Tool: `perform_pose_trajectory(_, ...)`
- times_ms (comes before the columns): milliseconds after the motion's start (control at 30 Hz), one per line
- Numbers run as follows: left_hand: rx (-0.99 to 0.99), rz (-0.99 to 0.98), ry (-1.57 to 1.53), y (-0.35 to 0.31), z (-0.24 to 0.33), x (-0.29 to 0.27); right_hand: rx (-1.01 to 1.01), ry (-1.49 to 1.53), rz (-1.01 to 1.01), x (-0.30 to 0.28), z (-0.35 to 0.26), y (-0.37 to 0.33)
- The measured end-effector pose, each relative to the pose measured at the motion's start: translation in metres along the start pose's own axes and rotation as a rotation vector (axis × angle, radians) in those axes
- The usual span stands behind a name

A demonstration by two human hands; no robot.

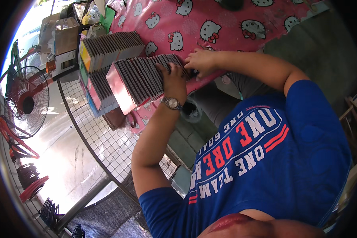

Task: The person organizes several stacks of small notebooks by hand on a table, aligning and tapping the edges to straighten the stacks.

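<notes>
Now Squaring the Row of Boxes

Both hands work the near end of a row of flat boxes [146,77] on the desk [226,23]. Left hand [172,81] lies flat, fingers spread on the box edges; right hand [200,61] curls at the row's end, grip unclear. Likely aligning; next calls for even pressure. Another stack [111,47] stands just beyond.

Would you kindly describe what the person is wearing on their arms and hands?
Both forearms are bare, without gloves. Short blue T-shirt sleeves cover only the upper arms. A silver metal-band wristwatch sits on the wrist of the left hand. The right hand shows nothing worn.
</notes>
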State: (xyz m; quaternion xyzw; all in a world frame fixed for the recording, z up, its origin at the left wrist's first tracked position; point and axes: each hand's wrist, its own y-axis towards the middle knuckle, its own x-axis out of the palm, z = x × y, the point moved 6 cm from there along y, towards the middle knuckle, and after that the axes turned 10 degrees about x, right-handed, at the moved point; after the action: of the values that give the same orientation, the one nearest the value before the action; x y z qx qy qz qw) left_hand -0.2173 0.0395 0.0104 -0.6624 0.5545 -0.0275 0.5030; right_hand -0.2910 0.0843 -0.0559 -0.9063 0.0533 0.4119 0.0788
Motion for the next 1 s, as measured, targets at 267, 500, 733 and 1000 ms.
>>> perform_pose_trajectory(267, 0.015, 0.013, -0.010, 0.000, 0.000, -0.002, 0.247, 0.157, -0.384, 0.007, -0.001, 0.028)
perform_pose_trajectory(500, 0.009, 0.002, 0.021, -0.001, 0.002, 0.003, 0.068, -0.095, -0.247, 0.001, -0.001, 0.025)
perform_pose_trajectory(733, 0.022, -0.093, 0.006, -0.001, 0.001, -0.005, -0.016, -0.076, -0.032, -0.007, -0.011, 0.015)
perform_pose_trajectory(1000, -0.004, 0.012, 0.009, -0.003, 0.002, 0.002, 0.159, -0.131, -0.231, -0.003, -0.006, 0.023)
